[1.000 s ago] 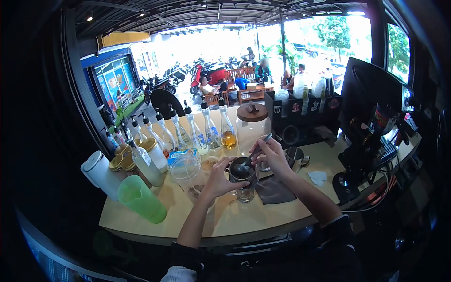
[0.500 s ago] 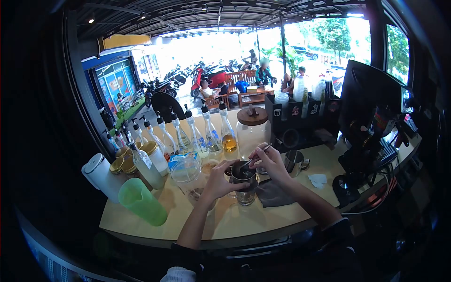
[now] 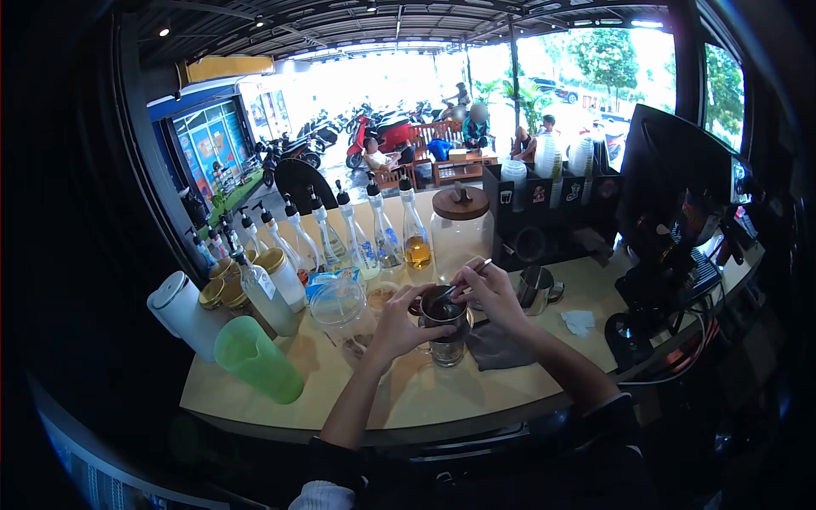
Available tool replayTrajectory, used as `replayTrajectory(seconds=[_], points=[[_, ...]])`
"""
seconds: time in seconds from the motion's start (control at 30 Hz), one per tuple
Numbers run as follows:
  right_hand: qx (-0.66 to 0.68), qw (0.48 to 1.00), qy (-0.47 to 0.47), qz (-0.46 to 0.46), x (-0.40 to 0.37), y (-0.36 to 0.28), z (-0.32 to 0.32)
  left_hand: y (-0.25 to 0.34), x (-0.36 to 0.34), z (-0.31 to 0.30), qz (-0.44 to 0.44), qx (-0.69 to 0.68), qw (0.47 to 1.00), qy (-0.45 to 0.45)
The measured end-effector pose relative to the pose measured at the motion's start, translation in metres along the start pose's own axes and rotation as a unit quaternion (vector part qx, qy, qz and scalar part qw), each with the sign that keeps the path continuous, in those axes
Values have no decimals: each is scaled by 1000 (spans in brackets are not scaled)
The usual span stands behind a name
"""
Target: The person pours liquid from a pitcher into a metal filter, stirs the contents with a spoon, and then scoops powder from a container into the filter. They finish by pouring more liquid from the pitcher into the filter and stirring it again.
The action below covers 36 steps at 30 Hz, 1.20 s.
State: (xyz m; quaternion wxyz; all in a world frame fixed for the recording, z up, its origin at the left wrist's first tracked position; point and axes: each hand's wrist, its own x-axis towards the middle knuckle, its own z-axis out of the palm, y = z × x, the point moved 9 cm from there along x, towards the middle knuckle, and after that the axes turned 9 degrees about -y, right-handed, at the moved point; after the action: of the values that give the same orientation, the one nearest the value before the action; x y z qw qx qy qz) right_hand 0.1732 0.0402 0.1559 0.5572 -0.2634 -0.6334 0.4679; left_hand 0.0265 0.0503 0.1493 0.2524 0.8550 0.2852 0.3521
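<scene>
My left hand (image 3: pixel 398 327) wraps its thumb and fingers around a dark, cup-shaped vessel (image 3: pixel 442 316), steadying it on top of a clear glass mug (image 3: pixel 447 354). A metal spoon (image 3: pixel 445 295) is pinched in my right hand (image 3: pixel 490 293), its lower end dipping into the dark vessel. What lies inside the vessel is too dark to make out. Beside the mug a grey cloth (image 3: pixel 500 346) lies on the counter, partly under my right forearm. Left of my left hand stands a clear plastic jug (image 3: pixel 337 316).
Pump bottles (image 3: pixel 361 242) line the counter's back edge, near a wooden-lidded glass jar (image 3: pixel 461 234). A green pitcher (image 3: pixel 259 361) stands at left. To the right are a metal milk pitcher (image 3: pixel 534 290), a crumpled tissue (image 3: pixel 578 322) and a cup rack (image 3: pixel 544 191).
The spoon and my right fingers have shifted slightly within the same grip. My left hand keeps its hold on the vessel. The camera view has moved a little.
</scene>
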Motion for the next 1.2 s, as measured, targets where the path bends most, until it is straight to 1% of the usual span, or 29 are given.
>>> replayTrajectory(seconds=[0.1,0.17,0.23,0.27,0.3,0.33,0.37,0.4,0.43,0.47,0.57,0.63,0.67,0.73,0.8,0.87,0.9,0.93,0.97,1.0,1.07,1.1,1.17,1.2], points=[[-27,1000,-6,-2,-4,-4,2,1,-2,-1,-7,2,1000,3],[-47,999,-12,-6,-6,-9,5,17,-6,-15,59,34,995,73],[-143,988,-40,-30,-10,-25,16,28,-1,-17,52,48,996,58],[-143,989,-39,-29,-11,-29,18,33,1,-16,44,62,996,43],[-209,975,-46,-62,-12,-40,24,38,2,-16,44,61,996,43],[-274,956,-52,-93,-13,-50,31,50,3,-11,67,132,989,27],[-275,956,-52,-93,-15,-53,33,57,4,-5,91,203,975,11],[-305,945,-55,-103,-17,-57,37,56,5,-4,91,202,975,11],[-334,934,-57,-113,-20,-61,39,58,6,-4,112,227,967,30],[-336,934,-55,-112,-22,-63,38,62,5,-3,134,251,957,48],[-346,931,-67,-96,-27,-66,35,71,5,-1,166,264,948,61],[-357,930,-51,-66,-32,-68,22,72,6,-3,164,266,948,66],[-358,930,-49,-66,-34,-66,12,73,6,-6,158,271,947,72],[-440,894,45,-73,-42,-59,-35,71,6,-10,155,257,952,65],[-472,870,142,-23,-54,-41,-93,65,6,-16,145,218,962,76],[-566,800,194,-46,-71,-17,-142,66,5,-19,147,214,962,85],[-567,799,195,-45,-79,-13,-153,65,4,-21,148,213,961,97],[-504,839,195,57,-86,8,-172,65,3,-23,149,212,960,110],[-433,866,192,157,-94,32,-185,63,2,-23,150,212,959,110],[-433,866,193,157,-98,34,-184,62,1,-25,153,204,959,121],[-397,881,233,113,-106,33,-183,62,-1,-25,154,195,960,132],[-396,881,234,114,-108,39,-186,60,-2,-26,142,189,962,138],[-460,848,257,59,-111,42,-197,58,-3,-27,130,182,964,142],[-459,848,257,60,-111,46,-202,58,-4,-27,132,175,964,149]])
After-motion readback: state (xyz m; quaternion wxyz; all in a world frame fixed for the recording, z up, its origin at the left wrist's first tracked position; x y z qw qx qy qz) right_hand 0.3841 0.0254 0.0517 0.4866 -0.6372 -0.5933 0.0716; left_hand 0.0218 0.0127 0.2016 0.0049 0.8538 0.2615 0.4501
